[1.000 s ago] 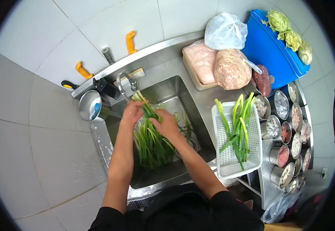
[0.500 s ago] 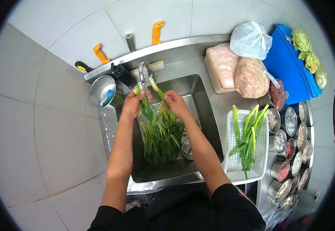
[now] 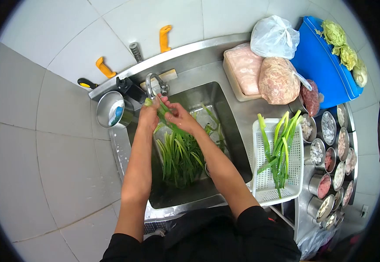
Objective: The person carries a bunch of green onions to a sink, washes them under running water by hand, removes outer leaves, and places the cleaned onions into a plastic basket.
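Two bare hands, one sink, one faucet, one basket, two orange handles by the wall, three pale-green leafy heads on one blue bin. Held long green onion [image 3: 164,118]: bright green, flat leaf, paler end up by the curved silver faucet [image 3: 164,90], above the sink. Left hand [image 3: 150,115] clamped on it; right hand [image 3: 182,118] closed round the leaf, just beside. Tangled green onion pile [image 3: 179,157], yellowish to dark green, uncountable, in the rectangular steel sink [image 3: 168,198]. More stalks in the white perforated plastic basket [image 3: 264,181], right side, glossy, pale ends up.
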`<action>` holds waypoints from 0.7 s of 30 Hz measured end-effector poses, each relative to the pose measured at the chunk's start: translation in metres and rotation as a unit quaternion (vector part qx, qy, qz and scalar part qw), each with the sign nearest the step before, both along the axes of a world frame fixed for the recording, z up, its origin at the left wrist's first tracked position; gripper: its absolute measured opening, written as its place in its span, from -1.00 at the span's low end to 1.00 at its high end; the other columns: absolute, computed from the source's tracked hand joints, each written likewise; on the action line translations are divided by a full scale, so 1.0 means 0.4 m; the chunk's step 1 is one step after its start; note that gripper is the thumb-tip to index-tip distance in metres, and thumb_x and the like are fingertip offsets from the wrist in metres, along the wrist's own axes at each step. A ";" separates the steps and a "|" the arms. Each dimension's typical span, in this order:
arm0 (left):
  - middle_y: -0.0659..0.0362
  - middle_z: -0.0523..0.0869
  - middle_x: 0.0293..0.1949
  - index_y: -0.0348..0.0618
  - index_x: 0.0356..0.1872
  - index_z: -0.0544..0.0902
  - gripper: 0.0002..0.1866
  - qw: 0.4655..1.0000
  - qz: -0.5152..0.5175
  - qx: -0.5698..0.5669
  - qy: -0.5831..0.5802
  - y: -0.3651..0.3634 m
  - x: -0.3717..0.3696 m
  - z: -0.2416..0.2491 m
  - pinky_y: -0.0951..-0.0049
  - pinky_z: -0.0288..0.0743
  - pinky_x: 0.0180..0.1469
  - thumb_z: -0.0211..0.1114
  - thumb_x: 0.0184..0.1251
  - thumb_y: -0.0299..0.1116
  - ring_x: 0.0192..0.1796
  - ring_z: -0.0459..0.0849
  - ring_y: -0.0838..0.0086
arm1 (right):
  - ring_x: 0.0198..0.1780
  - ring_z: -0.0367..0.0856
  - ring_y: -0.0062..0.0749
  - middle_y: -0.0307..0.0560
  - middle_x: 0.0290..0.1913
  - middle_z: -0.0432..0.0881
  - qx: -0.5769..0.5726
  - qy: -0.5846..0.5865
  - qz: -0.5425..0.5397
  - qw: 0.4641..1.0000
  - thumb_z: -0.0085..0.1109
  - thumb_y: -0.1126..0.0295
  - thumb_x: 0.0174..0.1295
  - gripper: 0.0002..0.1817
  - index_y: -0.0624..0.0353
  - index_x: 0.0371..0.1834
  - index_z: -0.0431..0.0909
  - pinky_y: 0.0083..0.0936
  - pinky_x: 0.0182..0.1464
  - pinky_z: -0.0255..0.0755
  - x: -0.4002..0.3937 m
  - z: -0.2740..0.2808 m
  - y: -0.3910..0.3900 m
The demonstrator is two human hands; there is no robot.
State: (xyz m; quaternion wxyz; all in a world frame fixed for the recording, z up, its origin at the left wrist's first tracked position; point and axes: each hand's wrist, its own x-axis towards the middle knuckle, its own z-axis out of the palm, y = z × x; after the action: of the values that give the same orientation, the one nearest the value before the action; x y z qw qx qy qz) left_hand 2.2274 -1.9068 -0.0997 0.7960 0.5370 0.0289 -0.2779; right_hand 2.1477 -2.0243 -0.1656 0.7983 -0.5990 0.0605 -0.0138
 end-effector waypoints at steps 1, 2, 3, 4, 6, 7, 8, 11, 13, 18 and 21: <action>0.01 0.64 -0.09 -0.28 0.08 0.43 -0.67 1.000 0.010 0.009 -0.006 0.001 0.005 -0.005 0.22 0.60 -0.06 0.14 0.44 -0.29 -0.13 0.65 0.28 | -0.05 0.50 -0.55 -0.10 -0.08 0.60 -0.049 -0.013 0.015 0.999 0.29 0.34 0.22 -0.48 0.22 0.19 0.30 -0.48 -0.05 0.43 0.003 0.005 0.007; 0.01 0.63 -0.09 -0.27 0.08 0.43 -0.68 1.000 0.019 0.018 -0.012 0.003 0.009 -0.006 0.21 0.60 -0.04 0.13 0.45 -0.30 -0.12 0.64 0.28 | -0.05 0.50 -0.55 -0.10 -0.08 0.60 -0.049 -0.014 0.018 0.999 0.29 0.34 0.22 -0.48 0.22 0.19 0.30 -0.48 -0.05 0.43 0.003 0.021 0.011; 0.01 0.63 -0.09 -0.27 0.08 0.43 -0.68 1.000 0.021 0.018 -0.012 0.006 0.016 -0.006 0.21 0.60 -0.04 0.13 0.45 -0.30 -0.12 0.64 0.28 | -0.08 0.52 -0.54 -0.11 -0.10 0.60 -0.110 -0.035 0.012 0.993 0.29 0.35 0.22 -0.46 0.22 0.21 0.27 -0.47 -0.06 0.43 0.004 0.037 0.011; 0.03 0.62 -0.13 -0.24 0.07 0.41 -0.71 0.999 0.049 0.016 0.012 0.009 0.023 -0.006 0.23 0.60 -0.07 0.12 0.45 -0.31 -0.17 0.63 0.30 | -0.11 0.54 -0.54 -0.11 -0.12 0.61 -0.170 -0.055 0.005 0.984 0.28 0.36 0.23 -0.44 0.22 0.24 0.25 -0.46 -0.07 0.42 0.003 0.052 0.010; 0.05 0.62 -0.17 -0.21 0.05 0.40 -0.73 0.996 0.078 0.015 0.036 0.019 0.026 -0.008 0.26 0.60 -0.11 0.11 0.46 -0.31 -0.22 0.62 0.31 | -0.17 0.55 -0.54 -0.12 -0.17 0.60 -0.109 -0.033 0.049 0.992 0.26 0.36 0.24 -0.51 0.24 0.17 0.30 -0.46 -0.10 0.43 0.016 0.054 -0.007; 0.05 0.62 -0.17 -0.20 0.04 0.39 -0.74 0.998 0.055 0.000 0.004 0.025 0.026 -0.009 0.27 0.60 -0.13 0.10 0.47 -0.30 -0.21 0.63 0.31 | -0.23 0.56 -0.54 -0.14 -0.22 0.60 -0.048 -0.011 0.092 0.995 0.25 0.36 0.25 -0.57 0.26 0.11 0.35 -0.46 -0.13 0.43 0.023 0.055 -0.017; 0.04 0.62 -0.18 -0.19 0.03 0.38 -0.75 0.999 0.032 -0.016 -0.028 0.028 0.022 -0.004 0.27 0.59 -0.14 0.08 0.48 -0.29 -0.21 0.64 0.31 | -0.23 0.56 -0.54 -0.14 -0.22 0.60 -0.047 -0.010 0.092 0.995 0.25 0.36 0.25 -0.57 0.26 0.11 0.35 -0.46 -0.13 0.43 0.025 0.068 -0.024; 0.05 0.63 -0.18 -0.17 -0.01 0.35 -0.78 0.979 -0.082 0.110 -0.150 0.024 -0.013 0.009 0.27 0.59 -0.17 0.05 0.50 -0.28 -0.21 0.65 0.32 | -0.36 0.53 -0.53 -0.20 -0.34 0.57 0.045 0.000 0.173 0.984 0.20 0.35 0.29 -0.75 0.25 -0.09 0.44 -0.49 -0.20 0.41 0.027 0.091 -0.036; 0.06 0.63 -0.18 -0.15 -0.02 0.34 -0.80 0.983 -0.096 0.105 -0.119 0.023 -0.021 0.035 0.28 0.58 -0.17 0.05 0.50 -0.29 -0.20 0.66 0.30 | -0.41 0.47 -0.57 -0.26 -0.40 0.52 0.092 0.017 0.210 0.973 0.15 0.33 0.32 -0.83 0.21 -0.25 0.47 -0.54 -0.28 0.37 0.029 0.083 -0.032; 0.12 0.59 -0.26 -0.15 -0.03 0.34 -0.81 0.995 0.061 0.003 -0.082 0.028 0.004 0.013 0.22 0.59 -0.15 0.05 0.49 -0.30 -0.26 0.62 0.31 | -0.39 0.45 -0.58 -0.21 -0.33 0.54 -0.019 -0.016 0.222 0.975 0.14 0.30 0.34 -0.77 0.26 -0.15 0.47 -0.54 -0.28 0.37 -0.010 -0.052 -0.035; 0.16 0.49 -0.35 -0.14 -0.03 0.33 -0.81 0.983 0.151 -0.079 -0.073 0.096 0.060 0.029 0.08 0.60 -0.14 0.01 0.51 -0.28 -0.37 0.52 0.35 | -0.32 0.50 -0.56 -0.15 -0.20 0.59 -0.071 0.009 0.217 0.974 0.17 0.24 0.32 -0.63 0.28 0.03 0.44 -0.50 -0.22 0.40 -0.079 -0.084 -0.050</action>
State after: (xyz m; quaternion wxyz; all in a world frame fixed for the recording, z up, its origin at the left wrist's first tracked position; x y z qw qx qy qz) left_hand 2.2515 -1.8684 -0.0883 0.8689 0.4802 0.0296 -0.1162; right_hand 2.1161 -2.0444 -0.1990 0.7369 -0.6535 -0.0647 0.1605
